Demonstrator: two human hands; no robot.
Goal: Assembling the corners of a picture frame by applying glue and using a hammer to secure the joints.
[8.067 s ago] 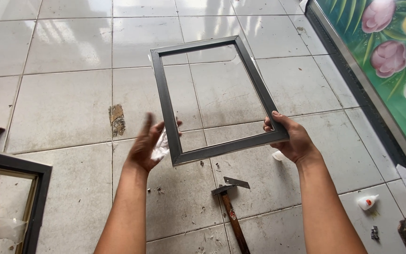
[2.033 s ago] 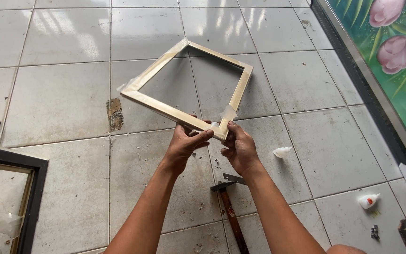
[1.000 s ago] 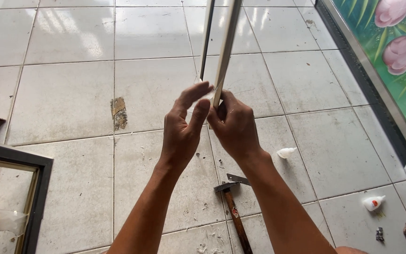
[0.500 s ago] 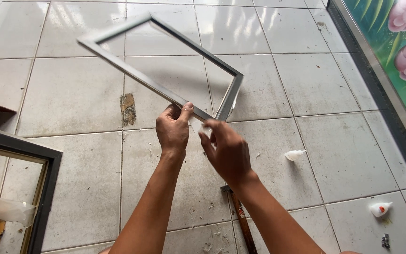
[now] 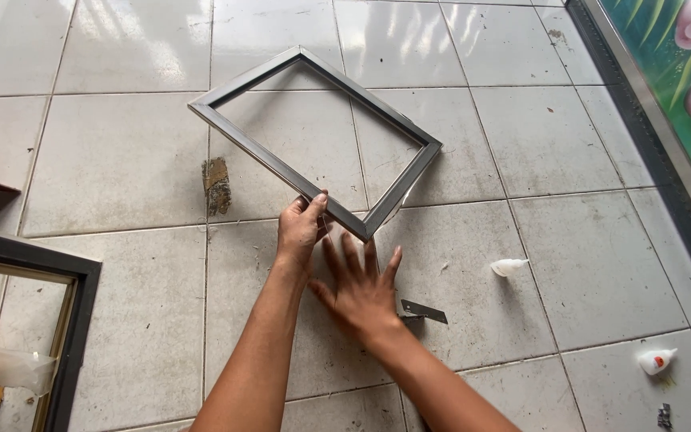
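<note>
Your left hand [image 5: 301,228] is closed around the lower rail of the dark rectangular frame [image 5: 313,140], thumb on top and fingers below, and it holds the frame tilted above the tiled floor [image 5: 121,160]. Your right hand [image 5: 359,290] is open and flat, fingers spread, just under the nearest corner of the frame; it holds nothing, and I cannot tell if the fingertips touch the wood.

You seem to be in the middle of turning and checking the frame, so the step in hand is inspection of that corner joint. The next move calls for the right hand to support the corner, because one hand alone carries the frame.

A small metal blade [image 5: 423,311] lies beside your right wrist, and part of it is hidden. A white glue bottle [image 5: 657,361] lies well apart. A second frame [image 5: 73,320] is cut off at the left edge.
</note>
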